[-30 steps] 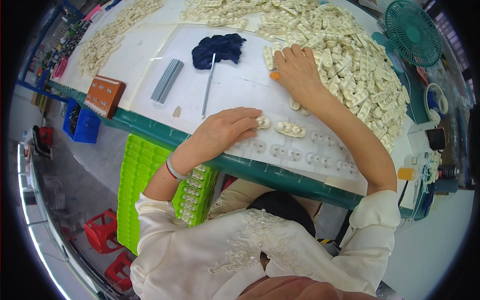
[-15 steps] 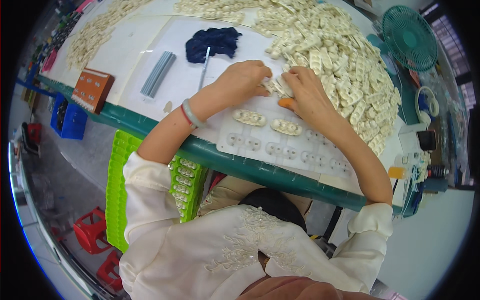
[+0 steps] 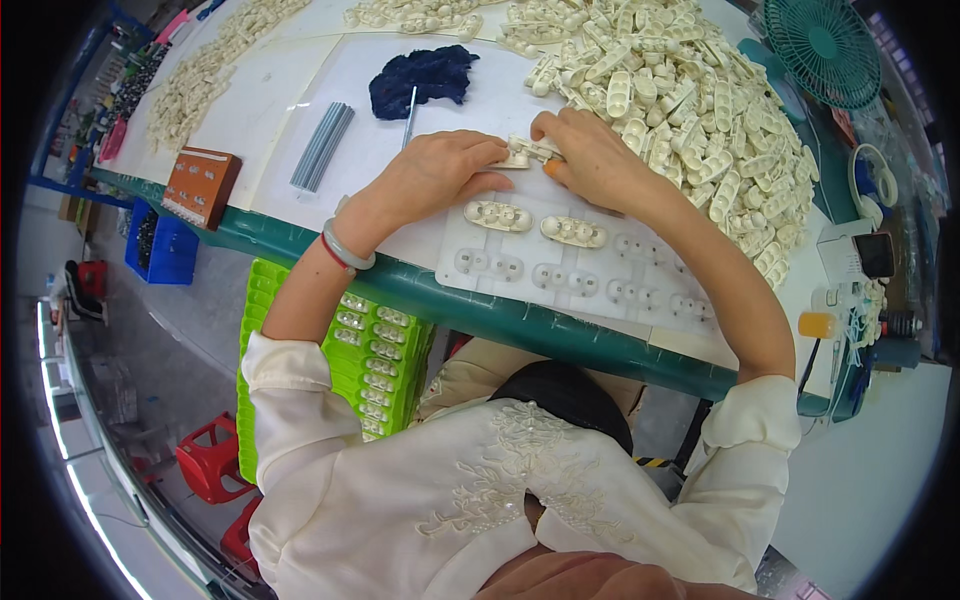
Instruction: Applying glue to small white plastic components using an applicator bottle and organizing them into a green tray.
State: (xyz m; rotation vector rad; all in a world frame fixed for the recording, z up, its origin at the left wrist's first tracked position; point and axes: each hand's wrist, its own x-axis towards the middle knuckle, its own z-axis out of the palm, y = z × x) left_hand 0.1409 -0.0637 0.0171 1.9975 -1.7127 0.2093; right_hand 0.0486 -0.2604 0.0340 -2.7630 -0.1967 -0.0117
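Observation:
My left hand is closed, its thumb and fingers pinching a small cream plastic part. Beside it my right hand, with an orange cover on the thumb, grips a cream piece at its fingertips. Whether these two pieces are joined cannot be made out. Just below the hands lies a translucent plate with rows of shaped recesses. Two oblong cream parts with round hollows, a left one and a right one, sit in its far row.
A large heap of cream parts covers the right side of the table. Grey-blue rods, a dark blue lump and a brown block lie to the left. A green tray with parts stands below the table edge.
My hands have drawn slightly apart, the left shifting leftward, and the cream parts between them show more plainly. The whole view has shifted a little.

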